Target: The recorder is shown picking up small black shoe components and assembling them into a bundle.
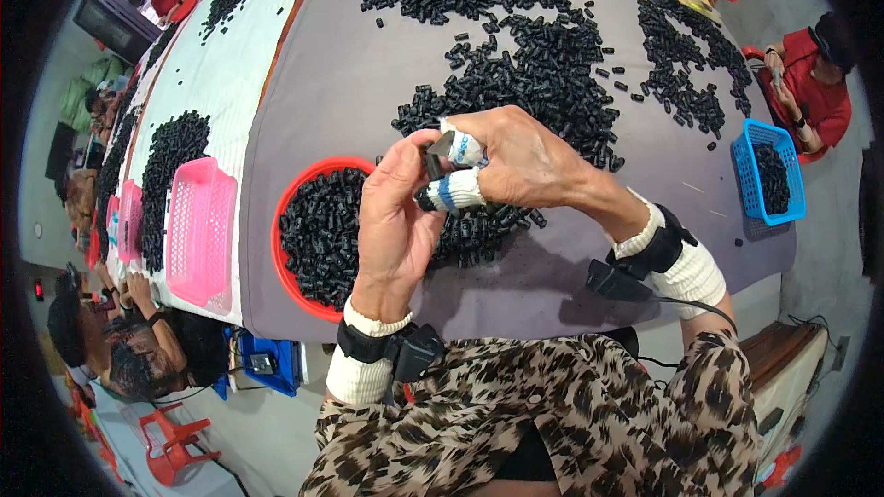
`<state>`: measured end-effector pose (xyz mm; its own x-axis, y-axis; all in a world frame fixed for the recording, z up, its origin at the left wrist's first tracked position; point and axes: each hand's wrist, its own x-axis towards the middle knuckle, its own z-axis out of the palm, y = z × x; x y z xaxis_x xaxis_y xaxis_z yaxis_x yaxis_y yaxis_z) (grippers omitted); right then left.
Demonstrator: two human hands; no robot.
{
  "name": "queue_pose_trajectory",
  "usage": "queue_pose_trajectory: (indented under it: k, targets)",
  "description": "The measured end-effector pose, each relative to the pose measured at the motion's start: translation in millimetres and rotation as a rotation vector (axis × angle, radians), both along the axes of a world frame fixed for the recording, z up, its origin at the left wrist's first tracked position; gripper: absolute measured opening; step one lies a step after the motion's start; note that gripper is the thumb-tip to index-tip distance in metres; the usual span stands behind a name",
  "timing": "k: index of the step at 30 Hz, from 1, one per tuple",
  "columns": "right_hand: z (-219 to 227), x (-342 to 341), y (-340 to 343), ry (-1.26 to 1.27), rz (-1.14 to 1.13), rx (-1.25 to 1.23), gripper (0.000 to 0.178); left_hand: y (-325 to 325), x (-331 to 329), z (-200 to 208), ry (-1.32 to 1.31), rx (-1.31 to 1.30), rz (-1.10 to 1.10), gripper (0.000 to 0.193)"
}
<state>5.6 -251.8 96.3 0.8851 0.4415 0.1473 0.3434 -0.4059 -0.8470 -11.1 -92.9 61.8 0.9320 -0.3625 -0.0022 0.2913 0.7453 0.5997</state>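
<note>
My left hand (398,213) is raised over the table's near side, beside the red basin. Thumb and fingertips pinch a small black cylindrical piece (433,166). My right hand (534,161) meets it from the right, with white wrapping and blue marks on its fingers. Its fingers close on a small flat grey blade-like tool (444,144) held against the black piece; the grip hides most of the tool. Below my hands and to their left, the red basin (287,262) is full of similar black pieces. A large pile of black pieces (543,64) spreads beyond my hands.
Pink baskets (201,235) stand on the white cloth at left. A blue basket (772,175) with black pieces sits near the right edge, by a person in red (810,83). Another person (138,340) works at the lower left. A cable (704,302) runs from my right wrist.
</note>
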Motion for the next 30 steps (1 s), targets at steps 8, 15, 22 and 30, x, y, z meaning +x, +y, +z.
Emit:
queue_pose_trajectory:
  k: [8, 15, 22, 30]
  targets:
    - [3.0, -3.5, 0.3, 0.036, -0.020, 0.078, 0.032, 3.3, 1.0, 0.2, 0.052, 0.046, 0.026, 0.025]
    - [-7.5, -2.8, -6.1, 0.089, -0.089, 0.028, 0.033, 16.3, 3.7, -9.2, 0.038, -0.159, 0.013, 0.028]
    - [-13.4, -5.8, -6.2, 0.081, -0.057, 0.077, 0.029, 25.8, -4.5, -8.0, 0.062, -0.171, 0.088, 0.025]
    - [-23.9, -2.7, -25.3, 0.180, -0.162, 0.199, 0.030, 98.7, -8.0, -32.9, 0.024, 0.165, 0.352, 0.027]
